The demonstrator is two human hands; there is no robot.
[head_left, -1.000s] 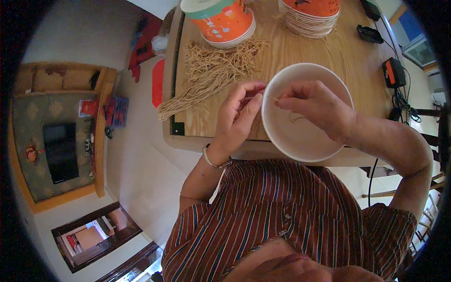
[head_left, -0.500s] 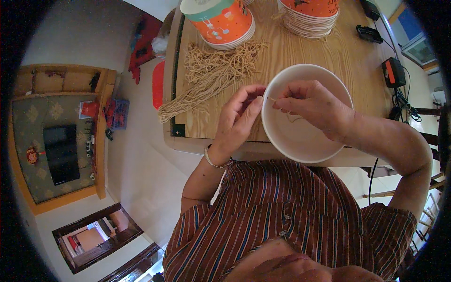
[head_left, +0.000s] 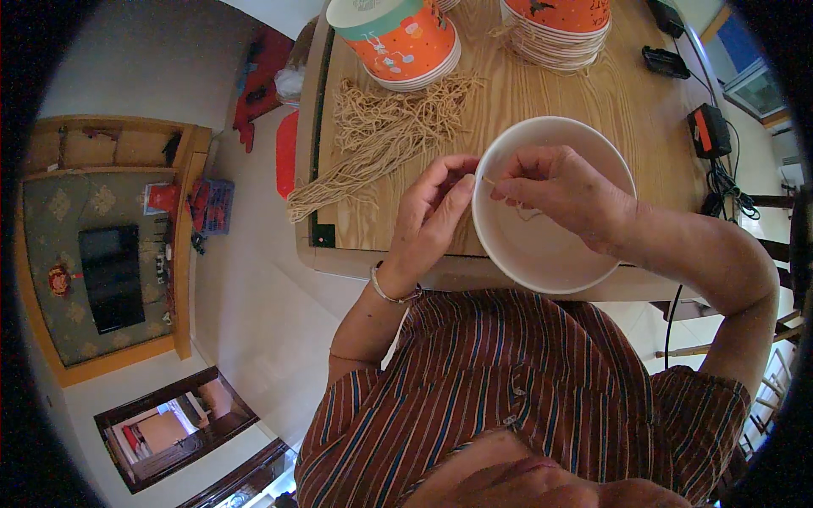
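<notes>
A white-lined paper bucket [head_left: 555,258] lies at the near side of the table, its open mouth facing me. At its left rim, my left hand [head_left: 428,216] holds the wall, thumb and fingers bent against it. My right hand [head_left: 567,190] reaches into the mouth, thumb and forefinger pinching a thin tan string [head_left: 486,179] close to that same rim. Part of the string dangles below the fingers inside the bucket. The outside of the bucket is hidden, as are the tips of some left fingers.
Left of the hands lies a bundle of tan strings [head_left: 381,144] on the wooden table [head_left: 517,93]. Behind it stands an orange and green paper bucket [head_left: 394,42]. Further right is a stack of orange buckets [head_left: 559,34] with strings. A black-orange box [head_left: 710,131] and cables [head_left: 724,195] are at the right edge.
Both hands keep nearly the same place at the bucket's left rim. The string hanging below my right fingers has shifted slightly.
</notes>
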